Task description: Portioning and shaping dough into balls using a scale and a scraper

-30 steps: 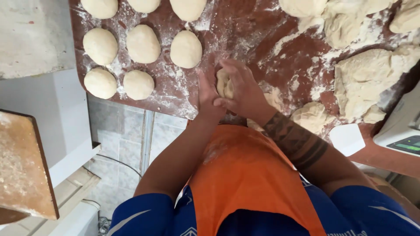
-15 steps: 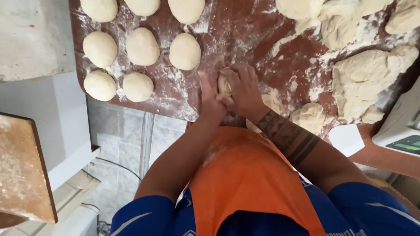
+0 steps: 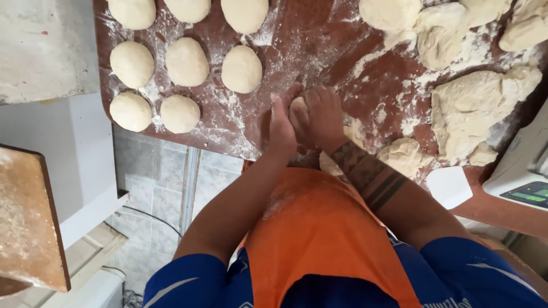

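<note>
While both hands meet at the near edge of the floured brown surface [image 3: 319, 34], a small dough piece [image 3: 298, 106] sits between them; only its top shows, pale and rounded, resting on the surface. Left hand [image 3: 281, 130]: flat and upright, fingers straight, palm pressed to the left side of the dough piece; not closed round it. Right hand [image 3: 321, 116]: cupped over the piece from the right, fingers curled across its top, holding it against the left palm; tattooed forearm behind it.

Left part of the surface: eight dough balls [image 3: 185, 61], smooth and oval, laid in rows, apart from one another, loose flour between them; the farthest row is cut by the frame edge. Right part: rough dough lumps [image 3: 474, 105], uneven and flour-dusted, several touching; a smaller lump [image 3: 402, 157] lies just beside the right forearm.

No bowl, tray or tub in view; all dough lies bare on the surface.

Near right corner: white scraper [image 3: 449, 186] at the surface edge; beside it a white scale [image 3: 522, 171] with a lit green display. Orange apron [image 3: 319, 239] below the hands; a floured wooden board [image 3: 25, 222] at far left, well apart, above a tiled floor [image 3: 151, 182].
</note>
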